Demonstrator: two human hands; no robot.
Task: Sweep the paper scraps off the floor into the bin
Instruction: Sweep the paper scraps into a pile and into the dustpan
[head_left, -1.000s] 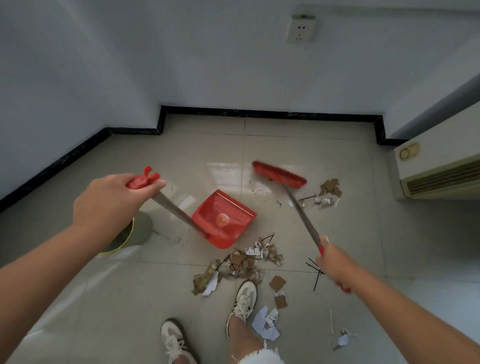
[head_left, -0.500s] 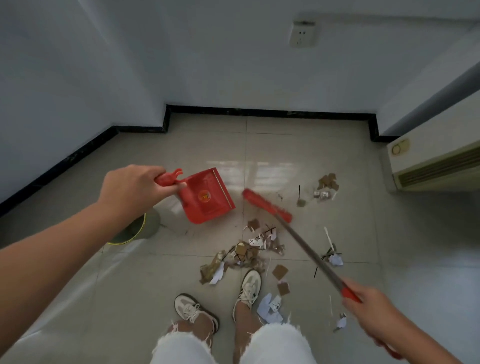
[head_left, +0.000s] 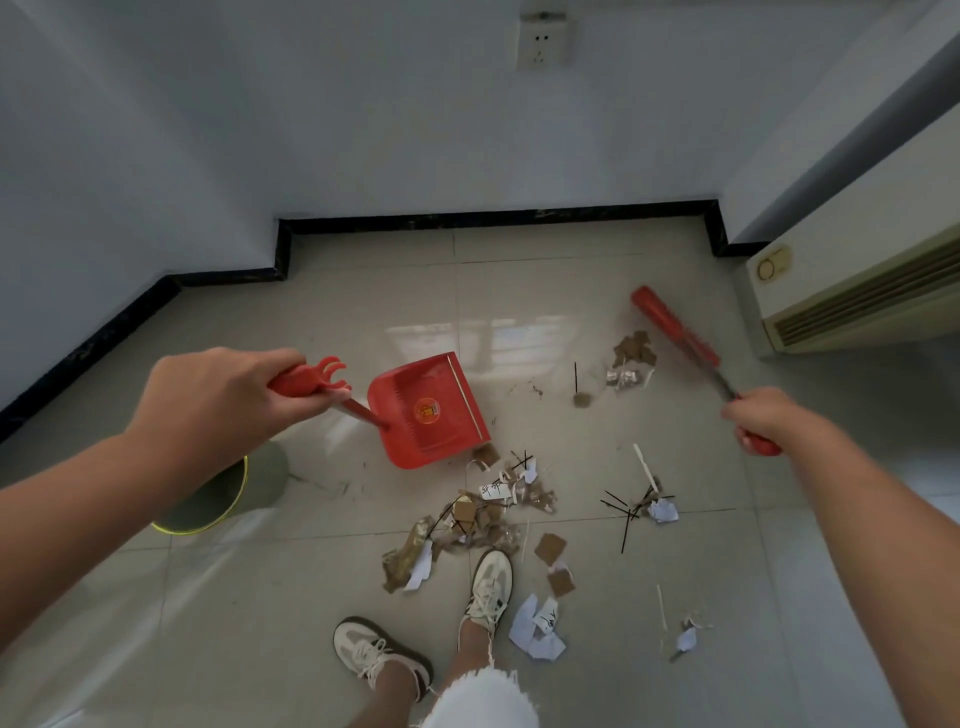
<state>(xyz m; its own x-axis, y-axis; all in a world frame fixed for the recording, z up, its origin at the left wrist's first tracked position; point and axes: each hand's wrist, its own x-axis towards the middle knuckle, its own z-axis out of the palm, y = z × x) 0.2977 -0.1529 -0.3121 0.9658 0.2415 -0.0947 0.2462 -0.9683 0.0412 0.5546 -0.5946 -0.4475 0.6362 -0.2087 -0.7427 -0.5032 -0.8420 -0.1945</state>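
Note:
My left hand (head_left: 223, 400) grips the red handle of a red dustpan (head_left: 431, 410), whose pan hangs just beyond the main pile of paper and cardboard scraps (head_left: 478, 514). My right hand (head_left: 763, 421) grips the handle of a red broom (head_left: 672, 327), its head lifted at the far right beside a small heap of brown scraps (head_left: 631, 358). More white and brown scraps (head_left: 540, 618) lie by my feet, and black sticks with paper (head_left: 644, 506) lie to the right. A green bin (head_left: 223, 493) stands under my left forearm, partly hidden.
My two shoes (head_left: 488, 587) stand on the tiled floor right at the scraps. A white floor-standing air conditioner (head_left: 857, 275) fills the right side. Walls with black skirting (head_left: 493, 218) close the corner ahead and to the left.
The broom head has swung from the middle of the floor out to the far right, and my right hand rose with it. The dustpan has tipped and dropped closer to the scrap pile.

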